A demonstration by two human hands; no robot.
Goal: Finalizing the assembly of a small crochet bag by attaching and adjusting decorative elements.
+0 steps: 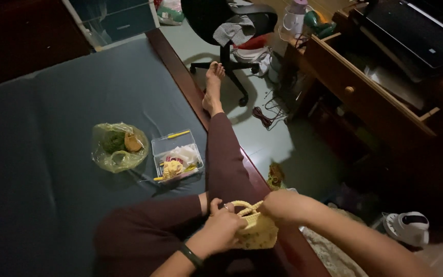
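A small yellow crocheted bag [259,232] with a looped handle rests on my lap at the bottom centre. My left hand [222,223], with a dark band on its wrist, grips the bag's left side. My right hand [282,205] holds the bag's top right edge by the handle. My leg in dark red trousers [224,154] stretches along the edge of the dark blue mattress [52,154].
A clear plastic box [177,155] with yarn and yellow hooks lies on the mattress, beside a clear bag [118,146] of green and brown yarn. A black office chair [226,25], a wooden desk [365,87] and cables stand beyond. A white appliance [407,228] sits on the floor at right.
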